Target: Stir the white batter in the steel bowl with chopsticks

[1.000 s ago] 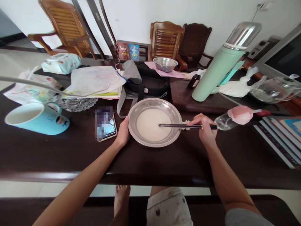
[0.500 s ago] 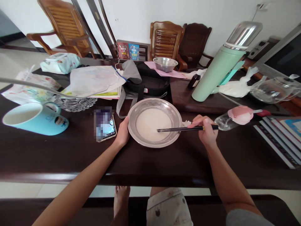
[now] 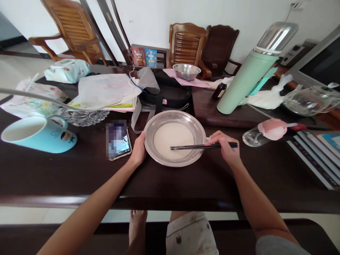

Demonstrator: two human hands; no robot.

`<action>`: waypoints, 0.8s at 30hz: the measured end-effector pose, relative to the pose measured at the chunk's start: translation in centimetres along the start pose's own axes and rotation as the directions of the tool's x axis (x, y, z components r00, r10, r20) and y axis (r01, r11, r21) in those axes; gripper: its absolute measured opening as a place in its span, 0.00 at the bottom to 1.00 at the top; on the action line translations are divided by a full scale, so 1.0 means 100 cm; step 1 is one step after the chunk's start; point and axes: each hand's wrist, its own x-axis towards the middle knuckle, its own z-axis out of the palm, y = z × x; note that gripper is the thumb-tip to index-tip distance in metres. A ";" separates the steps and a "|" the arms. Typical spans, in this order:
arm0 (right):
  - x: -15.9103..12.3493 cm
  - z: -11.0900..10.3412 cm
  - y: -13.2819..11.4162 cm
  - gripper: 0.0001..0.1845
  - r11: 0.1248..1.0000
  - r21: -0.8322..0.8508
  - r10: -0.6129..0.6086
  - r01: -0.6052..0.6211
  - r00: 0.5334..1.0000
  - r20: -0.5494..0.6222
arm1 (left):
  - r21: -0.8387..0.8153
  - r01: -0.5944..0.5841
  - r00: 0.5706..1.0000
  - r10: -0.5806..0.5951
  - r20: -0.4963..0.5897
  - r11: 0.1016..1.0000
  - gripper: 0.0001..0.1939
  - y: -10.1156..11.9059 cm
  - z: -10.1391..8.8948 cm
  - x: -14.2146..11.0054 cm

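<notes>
A wide metal bowl (image 3: 151,152) stands on the dark wooden table near its front edge. Inside it lies a pale, milky batter (image 3: 170,136). My left hand (image 3: 138,148) grips the bowl's left rim, with part of the fingers hidden by the bowl. In my right hand (image 3: 228,147) is a pair of black chopsticks (image 3: 196,146), held nearly level over the right rim, their tips in the batter. A small white crumpled thing partly shows behind my right fingers.
Left of the bowl lies a phone (image 3: 123,141), with a light-blue mug (image 3: 39,134) farther left. A green thermos (image 3: 247,83) and a pink-lidded cup (image 3: 265,132) stand to the right, beside stacked books (image 3: 313,159). A black bag (image 3: 170,94) sits behind the bowl.
My right hand has moved left with the chopsticks, and their tips have slid further left through the batter. My left hand and the bowl have stayed in place.
</notes>
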 end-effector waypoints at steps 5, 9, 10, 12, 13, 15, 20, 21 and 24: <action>0.001 0.002 0.000 0.19 0.995 -0.101 -0.023 0.023 1.000 -0.001 | -0.013 -0.001 1.000 0.001 0.008 1.000 0.33 -0.004 -0.002 0.002; 0.001 0.001 0.003 0.23 0.996 0.066 -0.040 0.052 0.985 -0.167 | -0.008 0.013 1.000 -0.013 0.019 1.000 0.32 -0.002 0.000 0.000; 0.001 0.001 0.003 0.23 0.994 0.094 -0.038 0.052 0.988 -0.148 | -0.014 0.011 1.000 -0.011 0.023 1.000 0.31 -0.001 0.001 0.000; 0.000 0.002 0.003 0.22 0.997 0.079 -0.023 0.026 0.999 -0.043 | -0.037 0.009 0.999 -0.008 0.031 0.999 0.28 0.004 0.003 -0.002; 0.000 0.002 0.002 0.21 0.999 0.044 -0.010 0.009 1.000 0.017 | -0.054 0.012 0.999 -0.011 0.036 0.998 0.27 0.006 0.005 -0.003; 0.000 0.003 0.001 0.19 0.999 -0.038 0.010 -0.007 0.997 0.080 | -0.083 0.032 0.999 -0.028 0.038 0.996 0.25 0.010 0.008 -0.004; 0.000 0.001 0.002 0.23 1.000 -0.029 -0.001 -0.003 0.992 -0.127 | -0.076 0.038 0.999 -0.035 0.028 0.996 0.25 0.012 0.009 -0.004; 0.000 0.000 0.002 0.24 1.000 0.007 -0.001 0.002 0.990 -0.140 | -0.070 0.031 0.999 -0.029 0.023 0.997 0.24 0.013 0.009 -0.005; -0.001 0.002 0.001 0.22 0.999 0.040 0.002 -0.003 1.000 0.010 | -0.053 0.006 1.000 -0.006 -0.010 0.999 0.22 0.016 0.009 -0.006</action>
